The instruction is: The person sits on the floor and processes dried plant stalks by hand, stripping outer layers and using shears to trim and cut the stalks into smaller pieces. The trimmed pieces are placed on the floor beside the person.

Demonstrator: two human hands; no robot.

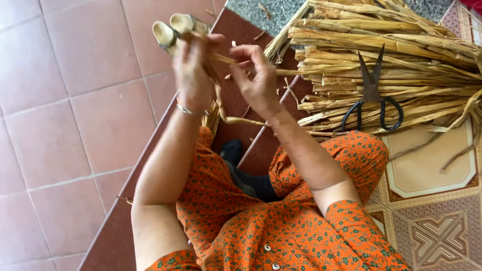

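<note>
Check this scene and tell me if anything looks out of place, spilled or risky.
Two things stand out. Black scissors lie open on top of the heap of dried stalks, blades pointing up the pile, not set aside. Small bits of stalk are scattered over the dark red step near the right hand. The left hand holds stalks normally.

Left hand (192,70) grips a bundle of pale cut stalks (173,31), ends pointing up and away. Right hand (257,75) pinches a thin dried strand (236,60) against that bundle. Just right of it, a big pile of dried stalks (381,60) lies on the patterned floor tiles (437,236), with black scissors (372,95) resting on top.
</note>
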